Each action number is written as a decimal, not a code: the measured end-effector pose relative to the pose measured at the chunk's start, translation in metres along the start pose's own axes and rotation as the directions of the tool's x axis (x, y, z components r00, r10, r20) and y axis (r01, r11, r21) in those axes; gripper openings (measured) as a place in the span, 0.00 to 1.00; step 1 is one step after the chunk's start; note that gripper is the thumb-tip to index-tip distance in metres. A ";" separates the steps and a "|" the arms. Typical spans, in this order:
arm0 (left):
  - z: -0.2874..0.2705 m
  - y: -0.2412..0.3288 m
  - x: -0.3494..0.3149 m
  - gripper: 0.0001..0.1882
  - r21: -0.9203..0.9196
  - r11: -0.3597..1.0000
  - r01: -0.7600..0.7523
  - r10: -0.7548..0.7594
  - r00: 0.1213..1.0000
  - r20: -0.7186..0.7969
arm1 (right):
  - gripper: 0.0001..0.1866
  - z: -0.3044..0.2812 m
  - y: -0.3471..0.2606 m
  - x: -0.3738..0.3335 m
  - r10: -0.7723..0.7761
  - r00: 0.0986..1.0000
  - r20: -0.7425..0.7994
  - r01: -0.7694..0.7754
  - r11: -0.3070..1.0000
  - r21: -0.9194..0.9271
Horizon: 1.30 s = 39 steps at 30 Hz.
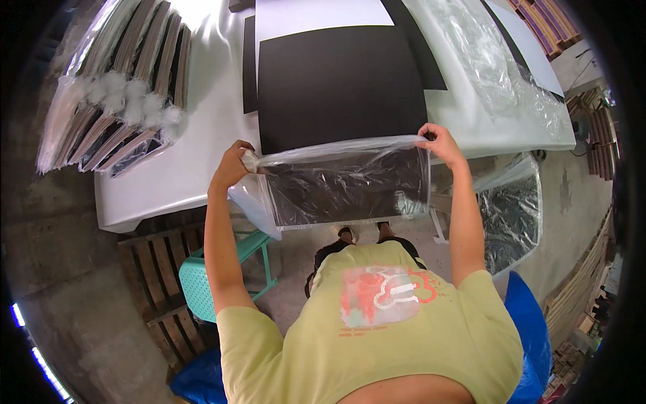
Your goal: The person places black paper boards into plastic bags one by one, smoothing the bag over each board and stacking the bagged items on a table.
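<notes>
A clear plastic bag (350,192) covers the near part of a large black board (343,87), which reaches past the table's front edge. My left hand (233,163) is closed on the gathered left corner of the bag's mouth. At the opposite corner, my right hand (439,143) pinches the same bag edge between thumb and fingers. The bag's mouth stretches between both hands across the board. Beyond the bag, the board lies bare on other black and white boards (316,17).
Wrapped boards (128,81) are stacked at the table's left. Loose clear film (481,54) covers the right side of the white table (161,192). A green plastic stool (202,286) and a wooden pallet (158,276) stand below left; another bagged black panel (511,219) hangs at right.
</notes>
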<state>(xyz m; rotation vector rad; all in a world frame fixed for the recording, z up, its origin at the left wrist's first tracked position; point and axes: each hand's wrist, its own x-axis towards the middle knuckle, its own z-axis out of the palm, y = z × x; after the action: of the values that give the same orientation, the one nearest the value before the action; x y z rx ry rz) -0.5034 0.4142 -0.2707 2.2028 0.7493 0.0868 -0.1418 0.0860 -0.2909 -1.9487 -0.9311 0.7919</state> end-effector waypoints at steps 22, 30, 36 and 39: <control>0.103 -0.037 -0.096 0.10 0.193 0.934 -0.301 0.308 0.951 -0.005 | 0.09 0.014 0.078 -0.089 -0.122 0.960 -0.251 0.104 0.991 -0.082; 0.024 0.015 -0.040 0.08 0.375 0.853 -0.362 0.328 0.932 0.153 | 0.07 -0.013 0.015 -0.054 -0.048 0.984 -0.169 0.054 0.998 0.032; 0.013 0.043 -0.063 0.13 0.518 0.762 -0.388 0.243 0.913 0.327 | 0.10 -0.007 0.004 -0.101 -0.027 0.965 -0.259 0.006 0.997 -0.081; -0.019 0.082 -0.056 0.12 0.404 0.838 -0.366 0.319 0.931 0.180 | 0.12 -0.029 -0.041 -0.112 -0.052 0.941 -0.335 0.012 0.992 -0.122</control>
<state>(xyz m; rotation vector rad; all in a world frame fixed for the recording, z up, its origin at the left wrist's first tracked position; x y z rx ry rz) -0.5153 0.3546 -0.1902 2.7282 0.3204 -0.0215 -0.1909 -0.0019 -0.2212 -2.0825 -0.8120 0.3703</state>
